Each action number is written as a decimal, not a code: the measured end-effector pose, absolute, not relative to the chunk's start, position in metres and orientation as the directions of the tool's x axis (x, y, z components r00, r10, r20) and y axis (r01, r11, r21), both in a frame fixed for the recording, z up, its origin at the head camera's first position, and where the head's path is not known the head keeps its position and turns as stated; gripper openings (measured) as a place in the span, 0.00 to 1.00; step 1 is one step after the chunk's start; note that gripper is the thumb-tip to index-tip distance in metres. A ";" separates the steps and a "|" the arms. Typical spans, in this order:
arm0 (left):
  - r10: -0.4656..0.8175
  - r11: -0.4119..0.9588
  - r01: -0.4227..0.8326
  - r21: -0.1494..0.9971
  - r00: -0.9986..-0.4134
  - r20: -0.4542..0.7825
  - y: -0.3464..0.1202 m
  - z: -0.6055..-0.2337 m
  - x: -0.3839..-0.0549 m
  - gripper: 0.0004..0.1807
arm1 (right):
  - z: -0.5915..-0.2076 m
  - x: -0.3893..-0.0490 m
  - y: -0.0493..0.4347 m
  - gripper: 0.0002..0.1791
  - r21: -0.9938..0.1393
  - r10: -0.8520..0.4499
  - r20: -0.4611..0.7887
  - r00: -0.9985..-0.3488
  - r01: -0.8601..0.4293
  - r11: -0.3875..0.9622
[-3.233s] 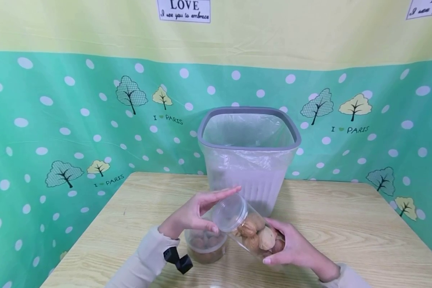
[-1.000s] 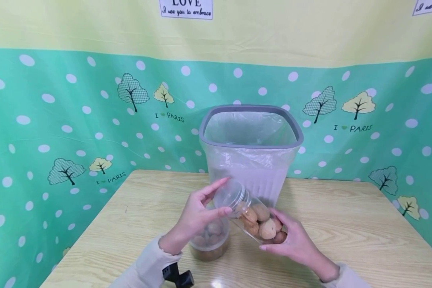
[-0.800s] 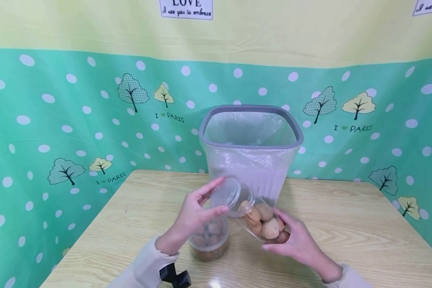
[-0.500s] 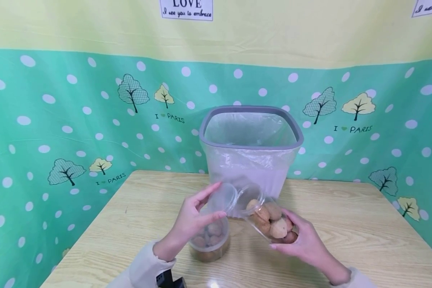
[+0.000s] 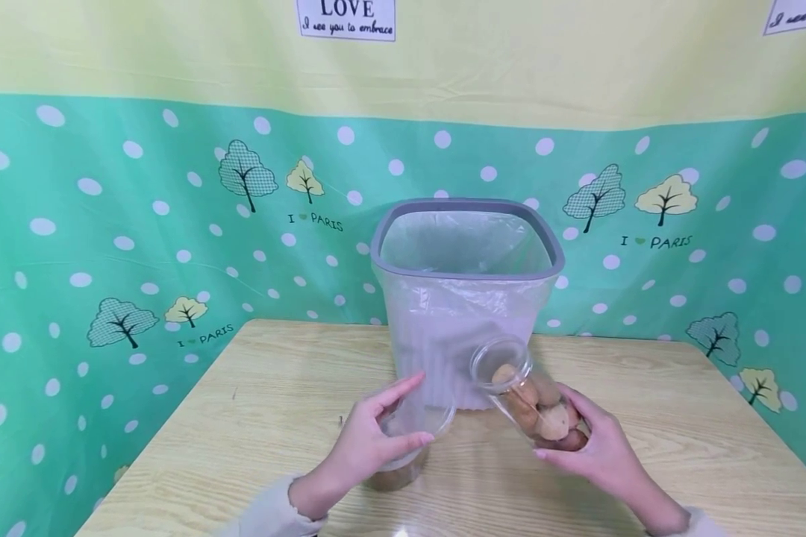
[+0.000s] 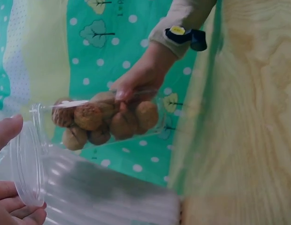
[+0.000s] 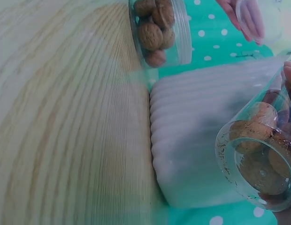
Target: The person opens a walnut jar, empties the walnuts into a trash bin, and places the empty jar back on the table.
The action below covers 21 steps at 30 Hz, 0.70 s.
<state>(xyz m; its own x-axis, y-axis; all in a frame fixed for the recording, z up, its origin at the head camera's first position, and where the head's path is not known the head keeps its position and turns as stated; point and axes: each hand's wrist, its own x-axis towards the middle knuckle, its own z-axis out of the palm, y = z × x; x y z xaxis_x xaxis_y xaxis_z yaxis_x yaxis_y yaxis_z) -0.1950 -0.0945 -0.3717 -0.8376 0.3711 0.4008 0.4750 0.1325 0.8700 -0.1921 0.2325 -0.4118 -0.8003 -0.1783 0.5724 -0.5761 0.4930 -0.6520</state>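
My left hand (image 5: 366, 447) holds a clear plastic lid (image 6: 27, 164) by its edge, thumb on one side and fingers on the other. Tilted in my right hand (image 5: 604, 447) is a clear jar (image 5: 501, 359) with several walnuts (image 5: 552, 422) inside; its mouth is uncovered and points up to the left. Lid and jar are apart in the head view. A second clear jar (image 7: 184, 33) of walnuts stands on the table, partly hidden behind my left hand and the lid in the head view.
A pale bin (image 5: 410, 321) with a grey rim and a clear liner bag stands behind the hands on the wooden table (image 5: 289, 388). A green and yellow printed cloth (image 5: 195, 171) hangs behind and at the sides.
The lid has come off the jar. My left hand has lowered with it over the second jar, while my right hand has carried the walnut jar to the right.
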 end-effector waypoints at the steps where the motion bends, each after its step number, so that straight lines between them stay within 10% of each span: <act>1: 0.376 0.128 0.477 0.869 -0.834 0.403 -0.093 -0.374 -0.193 0.36 | -0.412 -0.192 0.234 0.47 -0.650 -0.170 0.571 -0.803 -0.569 0.503; 21: 0.617 0.054 0.153 0.987 -0.782 0.088 -0.060 -0.415 -0.163 0.35 | -0.412 -0.190 0.248 0.47 -0.648 -0.094 0.594 -0.799 -0.545 0.532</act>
